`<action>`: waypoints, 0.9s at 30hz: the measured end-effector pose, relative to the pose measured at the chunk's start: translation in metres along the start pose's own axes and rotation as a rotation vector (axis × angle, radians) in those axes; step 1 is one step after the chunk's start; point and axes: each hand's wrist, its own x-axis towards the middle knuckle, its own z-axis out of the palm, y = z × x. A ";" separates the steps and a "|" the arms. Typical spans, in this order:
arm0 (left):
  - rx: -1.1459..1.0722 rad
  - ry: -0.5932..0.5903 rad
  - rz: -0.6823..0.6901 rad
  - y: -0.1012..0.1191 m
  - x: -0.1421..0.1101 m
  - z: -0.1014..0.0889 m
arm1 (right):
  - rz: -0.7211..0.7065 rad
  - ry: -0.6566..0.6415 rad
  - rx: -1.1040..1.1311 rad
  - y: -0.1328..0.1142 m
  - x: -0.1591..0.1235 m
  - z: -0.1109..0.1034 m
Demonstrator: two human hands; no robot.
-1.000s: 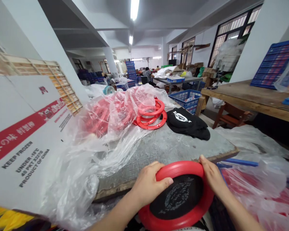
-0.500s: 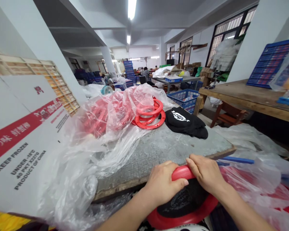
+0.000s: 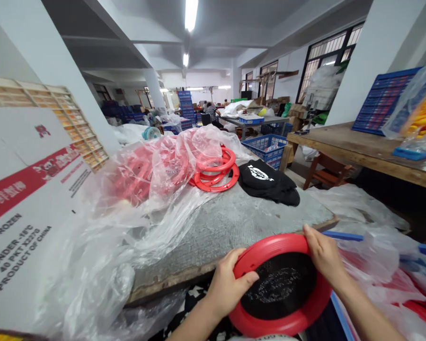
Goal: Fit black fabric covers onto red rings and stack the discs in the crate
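A red plastic ring with black mesh fabric across its middle (image 3: 280, 286) is held tilted at the near edge of the table. My left hand (image 3: 230, 284) grips the ring's left side, thumb on the near face. On the upper right rim, my right hand (image 3: 324, 253) is closed, its fingers partly hidden behind the ring. Farther back on the table lie loose red rings (image 3: 216, 182), partly under a clear plastic bag (image 3: 170, 161) of more red rings. Beside them rests a stack of black fabric pieces (image 3: 268, 182) with a white print on top.
A white carton (image 3: 31, 227) stands on the left. The grey table (image 3: 213, 222) has a worn wooden edge. Blue crates (image 3: 266, 147) and a wooden bench (image 3: 358, 147) are at the right. Plastic bags (image 3: 376, 260) with red pieces lie near my right arm. Someone in stripes (image 3: 211, 112) sits far back.
The ring has tipped up so its mesh face shows more fully. My hands have moved apart, from the top of the rim to its left and right sides.
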 end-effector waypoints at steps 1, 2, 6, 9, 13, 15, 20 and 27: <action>0.012 0.000 -0.003 0.006 0.001 -0.006 | 0.017 0.002 0.048 -0.001 -0.003 0.003; 0.039 -0.003 -0.010 0.014 0.002 -0.013 | 0.034 0.004 0.109 -0.003 -0.007 0.007; 0.200 -0.084 -0.034 0.044 0.003 -0.047 | 0.137 0.002 0.373 -0.007 -0.030 0.039; 0.245 -0.120 -0.039 0.049 -0.001 -0.058 | 0.179 -0.051 0.455 -0.008 -0.039 0.054; 0.259 -0.127 -0.056 0.050 0.000 -0.053 | -0.032 -0.169 0.352 -0.031 -0.026 0.037; 0.288 -0.145 -0.054 0.054 0.003 -0.047 | -0.181 -0.225 0.219 -0.051 -0.019 0.024; 0.328 -0.168 -0.018 0.063 0.005 -0.037 | -0.464 -0.123 -0.158 -0.082 -0.020 0.017; 0.384 -0.175 -0.020 0.062 0.006 -0.034 | -0.560 -0.033 -0.216 -0.073 -0.018 0.028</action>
